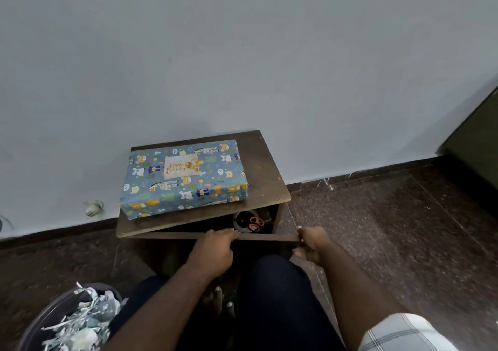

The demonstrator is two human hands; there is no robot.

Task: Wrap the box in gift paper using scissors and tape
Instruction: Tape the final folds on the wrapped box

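Apparently both hands, left hand (pixel 215 245) and right hand (pixel 312 243), grip the drawer front (pixel 266 237).

Your scissors (pixel 256 224) show only their red handles inside the drawer (pixel 215 236); the surface (pixel 269 178) hides the blades and most of the tape roll (pixel 241 222). The drawer front covers the fingertips of both hands. The bin (pixel 40 321) is cut off at the lower left edge.

One wrapped box (pixel 184 176) on one small wooden bench (pixel 272 181). One pair of red-handled scissors (pixel 256 224) and one tape roll (pixel 241 222) in one open drawer (pixel 215 236). Two hands: left hand (pixel 215 248), right hand (pixel 312 244). One bin (pixel 37 326) of paper scraps.
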